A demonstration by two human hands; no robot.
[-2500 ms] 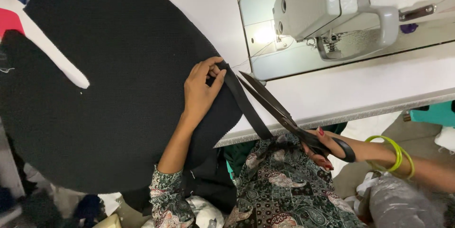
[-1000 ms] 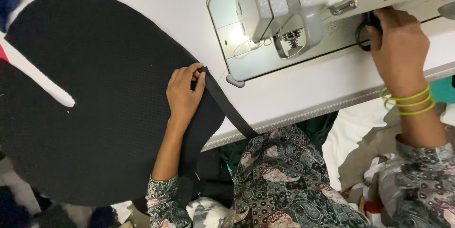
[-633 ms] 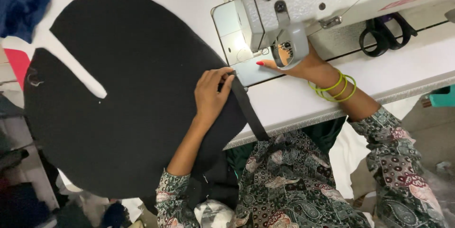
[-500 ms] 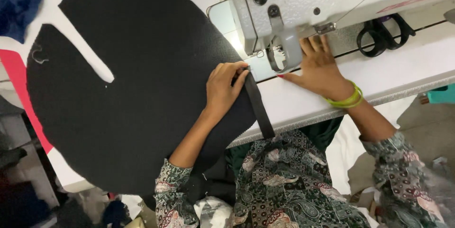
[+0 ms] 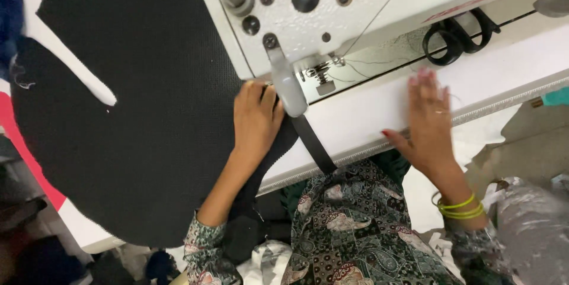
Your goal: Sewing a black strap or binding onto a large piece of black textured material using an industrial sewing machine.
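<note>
my left hand (image 5: pixel 256 120) presses the black fabric (image 5: pixel 136 113) and strap (image 5: pixel 313 143) at the presser foot; right hand (image 5: pixel 428 120) empty, open; stitching not started.

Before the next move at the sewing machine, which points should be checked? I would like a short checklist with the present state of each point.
1. Left hand flat on the black fabric near the machine head: ok.
2. Black strap lying along the fabric edge under the machine head: ok, but its far end is hidden.
3. Fingers away from the needle: cannot tell, the sewing machine hides the needle.
4. Right hand steady on the white table: not ok, it is blurred, so moving.
5. Scissors put aside behind the right hand: ok.
</note>
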